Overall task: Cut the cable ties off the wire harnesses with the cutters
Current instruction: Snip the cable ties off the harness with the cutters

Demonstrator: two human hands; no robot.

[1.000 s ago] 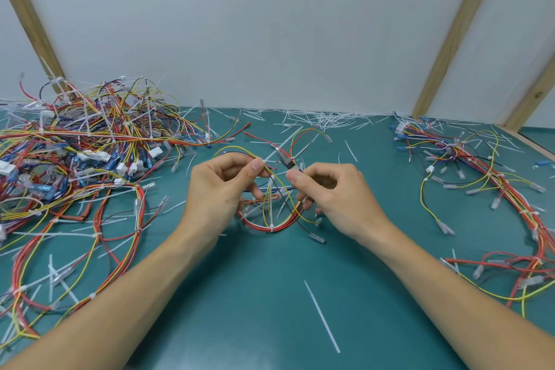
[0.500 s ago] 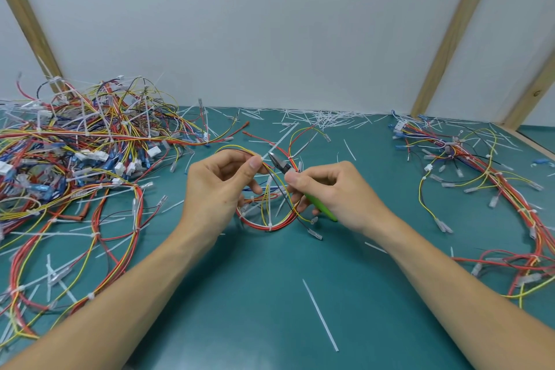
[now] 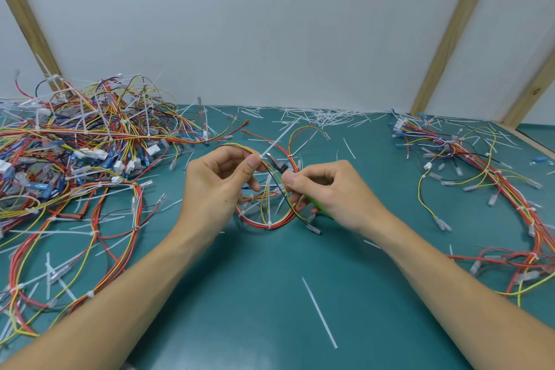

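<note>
So the cutters (image 3: 280, 166) sit mid-table, long axis running from near right to far left, metal nose aimed far left at the white cable tie (image 3: 271, 149) on the wire harness (image 3: 270, 213); the green handle pokes out the near side of the right hand (image 3: 329, 192), whose grip is wrapped around the tool. The left hand (image 3: 216, 186) pinches the yellow and red wires right beside that tie, thumb and forefinger closed on them. The harness loops down onto the green table (image 3: 270, 294) between both hands. Big tangled pile of harnesses (image 3: 78, 153) on the left, a thinner spread (image 3: 480, 177) on the right, cut tie scraps (image 3: 318, 116) along the far edge, and one loose tie strip (image 3: 319, 312) lies near.
</note>
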